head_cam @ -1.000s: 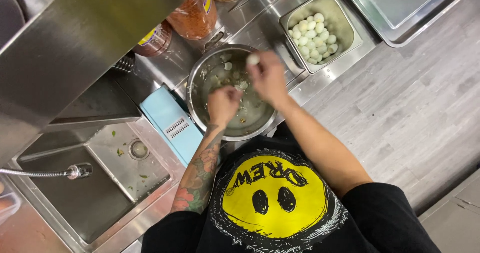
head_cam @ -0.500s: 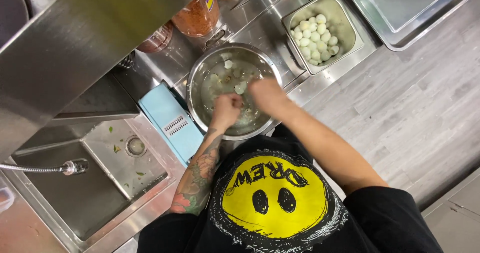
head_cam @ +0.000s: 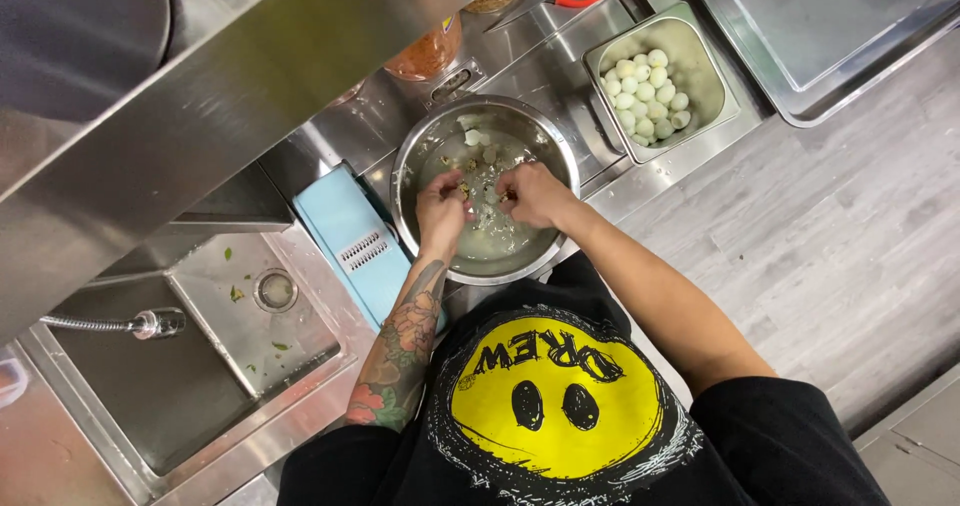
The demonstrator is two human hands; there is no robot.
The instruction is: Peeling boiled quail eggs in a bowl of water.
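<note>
Two hands, left hand [head_cam: 443, 209] and right hand [head_cam: 533, 195], pinch a small egg [head_cam: 490, 195] over the bowl [head_cam: 420, 161]; wet, it could slip and drop.

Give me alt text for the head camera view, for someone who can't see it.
Seen from above, a person's left hand and right hand work together over a round metal bowl holding water and small peeled eggs. A rectangular metal pan of peeled eggs sits nearby, a light blue grater beside the bowl, then a sink.
</note>
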